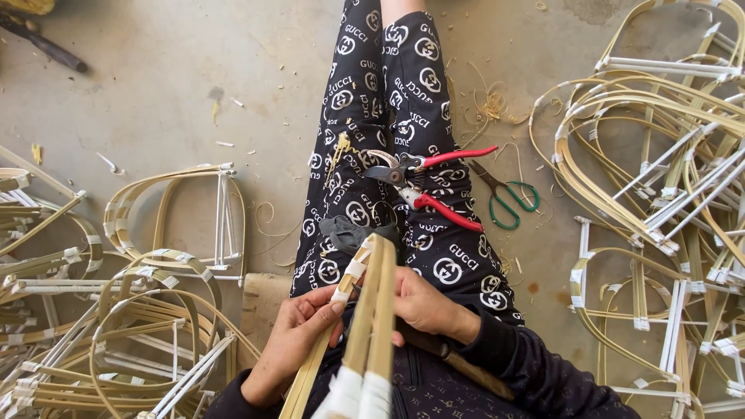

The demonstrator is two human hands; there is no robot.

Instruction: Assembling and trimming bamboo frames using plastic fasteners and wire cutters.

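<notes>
The bundle of pale split-bamboo strips bound with white tape stands over the lap, its long axis running away from the body, the left hand pinching its taped edge and the right hand clasped just behind it.

So the bundle of flat pale bamboo strips bound with white tape runs up from the bottom centre, left hand on its left side, right hand on its right. Above them, red-handled pruning shears lie on the person's patterned black trouser legs. Green-handled scissors sit just right of those, on the grey concrete floor. Bent bamboo frames pile up at lower left and along the right edge.
</notes>
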